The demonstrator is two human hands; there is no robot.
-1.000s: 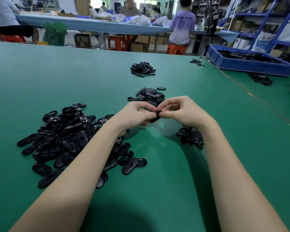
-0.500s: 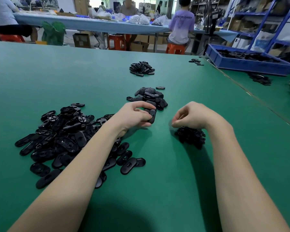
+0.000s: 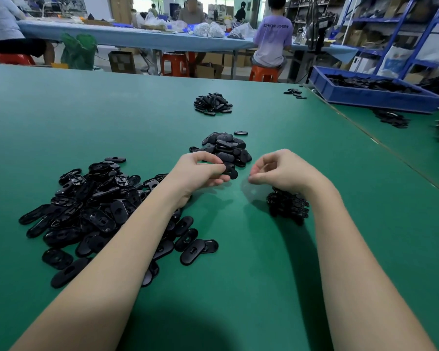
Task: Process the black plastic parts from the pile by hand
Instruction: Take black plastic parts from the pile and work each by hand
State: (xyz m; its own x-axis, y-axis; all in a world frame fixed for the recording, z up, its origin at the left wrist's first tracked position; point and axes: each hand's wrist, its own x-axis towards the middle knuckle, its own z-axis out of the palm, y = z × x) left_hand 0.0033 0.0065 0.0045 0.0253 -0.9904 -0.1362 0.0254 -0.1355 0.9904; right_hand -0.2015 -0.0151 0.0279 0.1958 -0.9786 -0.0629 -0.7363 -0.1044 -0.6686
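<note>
Pinching a black oval part (image 3: 230,171), left hand (image 3: 197,171), right hand (image 3: 280,171) curled, contents unclear

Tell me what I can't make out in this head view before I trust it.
- Right hand: fingertips pinched together, but whether they hold anything is too small to tell.
- Small dark heap: partly hidden behind the right wrist.
- Big pile: its near right edge is covered by the left forearm.
- Black part in the left hand: fingers cover most of it.
- Blue tray: contents too distant to identify.
</note>
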